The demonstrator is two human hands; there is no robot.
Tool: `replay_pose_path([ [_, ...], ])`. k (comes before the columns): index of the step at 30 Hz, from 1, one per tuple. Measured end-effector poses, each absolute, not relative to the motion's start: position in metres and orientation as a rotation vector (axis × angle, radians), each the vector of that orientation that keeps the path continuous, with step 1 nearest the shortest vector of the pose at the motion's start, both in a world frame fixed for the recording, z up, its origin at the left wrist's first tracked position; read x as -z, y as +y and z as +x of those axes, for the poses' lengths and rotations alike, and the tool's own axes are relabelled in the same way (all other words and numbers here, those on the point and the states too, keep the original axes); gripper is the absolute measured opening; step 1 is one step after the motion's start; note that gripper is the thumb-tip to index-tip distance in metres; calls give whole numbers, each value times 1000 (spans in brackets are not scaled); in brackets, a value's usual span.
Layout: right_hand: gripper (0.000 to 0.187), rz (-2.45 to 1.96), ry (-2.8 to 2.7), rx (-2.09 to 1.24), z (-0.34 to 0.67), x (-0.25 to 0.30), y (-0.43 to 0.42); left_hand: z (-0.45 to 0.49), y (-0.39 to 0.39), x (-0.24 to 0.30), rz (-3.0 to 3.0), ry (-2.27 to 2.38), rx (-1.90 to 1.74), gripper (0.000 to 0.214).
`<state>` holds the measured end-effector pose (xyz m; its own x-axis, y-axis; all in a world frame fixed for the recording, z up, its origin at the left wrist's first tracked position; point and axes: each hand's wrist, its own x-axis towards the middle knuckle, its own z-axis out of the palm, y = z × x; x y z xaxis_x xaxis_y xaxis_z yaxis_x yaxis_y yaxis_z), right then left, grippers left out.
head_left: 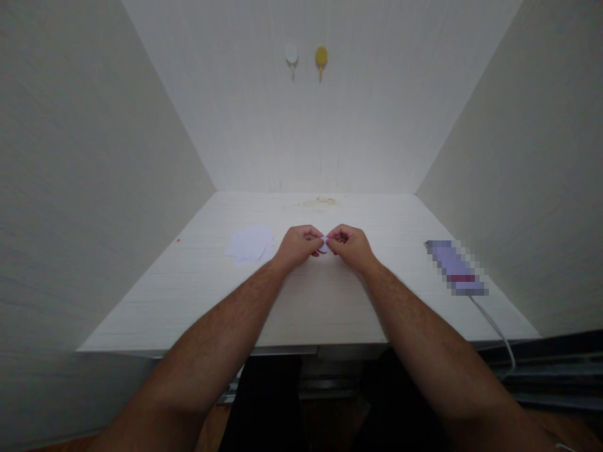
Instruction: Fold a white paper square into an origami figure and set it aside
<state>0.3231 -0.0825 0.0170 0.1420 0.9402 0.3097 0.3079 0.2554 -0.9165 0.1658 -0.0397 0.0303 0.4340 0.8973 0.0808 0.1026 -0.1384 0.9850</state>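
Note:
Between both hands, over the middle of the white table, is a small piece of white paper (324,247). My left hand (301,243) pinches its left side between thumb and fingers. From the other side my right hand (348,243) pinches it too, the two thumbs close together. Fingers cover most of the paper, so its full shape is hidden. Left of my left hand, several white paper sheets (250,243) lie in a loose, overlapping pile on the tabletop.
A blurred-out device like a phone (452,267) lies at the right, with a white cable (494,323) running over the table's front edge. Walls enclose the table (320,307) on three sides. A white hook (291,55) and a yellow hook (321,58) are on the back wall.

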Motion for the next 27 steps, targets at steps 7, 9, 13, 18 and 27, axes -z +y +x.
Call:
replay_pose_path([
  [7, 14, -1283, -1370, -705, 322, -17, -83, 167, -41, -31, 1627, 901, -968, 14],
  [9, 14, -1283, -1359, -702, 322, -18, -83, 168, -42, -31, 1615, 884, -960, 16],
  [13, 15, -1275, -1301, -766, 320, -21, -83, 169, -43, -30, 1540, 863, -965, 13],
  [18, 15, -1179, -1237, -869, 320, -20, -82, 172, -44, -30, 1474, 855, -966, 13],
  [27, 11, -1138, -1224, -943, 324, -21, -81, 170, -47, -34, 1409, 827, -951, 12],
])
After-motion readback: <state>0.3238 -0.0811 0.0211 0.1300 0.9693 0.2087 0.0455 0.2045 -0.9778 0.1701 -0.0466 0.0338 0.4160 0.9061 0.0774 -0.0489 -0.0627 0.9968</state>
